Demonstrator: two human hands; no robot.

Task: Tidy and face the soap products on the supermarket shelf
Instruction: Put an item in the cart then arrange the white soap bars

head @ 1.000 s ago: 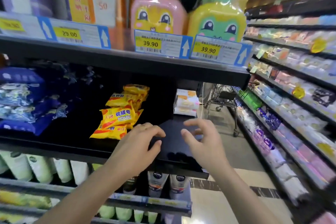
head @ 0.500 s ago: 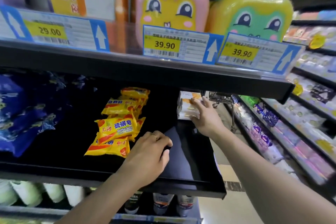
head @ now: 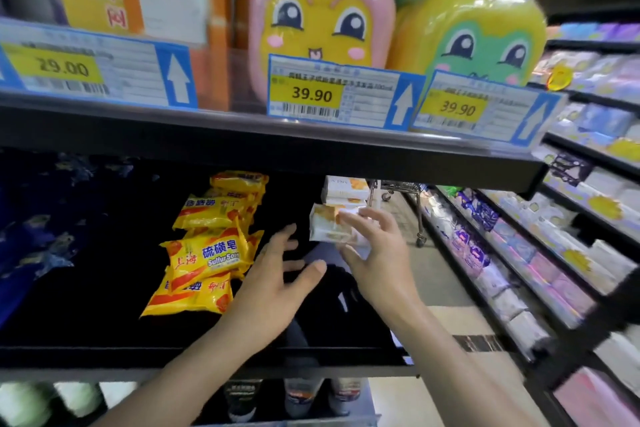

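A long black shelf (head: 104, 354) runs across, with another shelf (head: 242, 139) over it. On the top one stand a big pink bottle (head: 322, 10) and, to its right, a big green bottle (head: 485, 31), with price tags (head: 332, 94) in front. On the lower shelf, left of the middle, lies a pile of yellow soap packs (head: 204, 253). Far back on the right sits a small stack of white soap boxes (head: 346, 189). The right hand (head: 377, 253) pinches one white soap pack (head: 329, 227) just in front of that stack, thumb below and fingers on top. The left hand (head: 273, 281) is near it, fingers spread apart, holding nothing.
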